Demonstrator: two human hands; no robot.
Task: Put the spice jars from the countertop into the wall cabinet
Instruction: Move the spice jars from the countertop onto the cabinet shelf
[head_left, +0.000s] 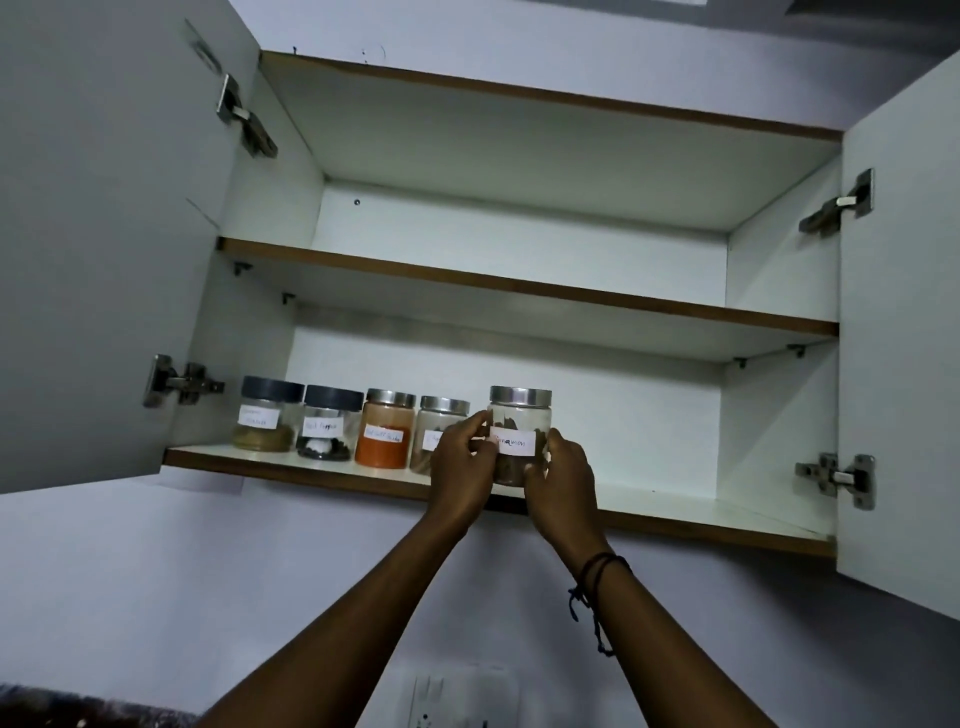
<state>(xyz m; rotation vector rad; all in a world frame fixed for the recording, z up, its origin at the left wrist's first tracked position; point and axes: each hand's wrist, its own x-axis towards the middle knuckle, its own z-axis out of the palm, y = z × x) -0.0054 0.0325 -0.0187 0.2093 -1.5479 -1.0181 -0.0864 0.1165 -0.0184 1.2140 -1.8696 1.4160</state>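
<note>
We count five spice jars on the lower shelf (675, 512) of the open wall cabinet (519, 218), standing in one row. Counting from the cabinet's left wall, the first jar (262, 415) and the second jar (327, 426) have dark lids, and the next three have shiny metal lids. All are round, clear jars with a white paper label. The third jar (383, 431) holds orange-red powder. The fourth jar (436, 426) is partly hidden behind the left hand (460, 467). The fifth jar (519, 436) reads something like "Cinnamon" (the other labels are too small for us to read). It stands near the front edge of the lower shelf, just beside the fourth jar. Both hands hold it: the left fingers (475, 423) curl on its left side, and the right hand (561, 478) grips its right side. The upper shelf (519, 286) has a brown wooden edge. Two white doors stand open, with four metal hinges.
</note>
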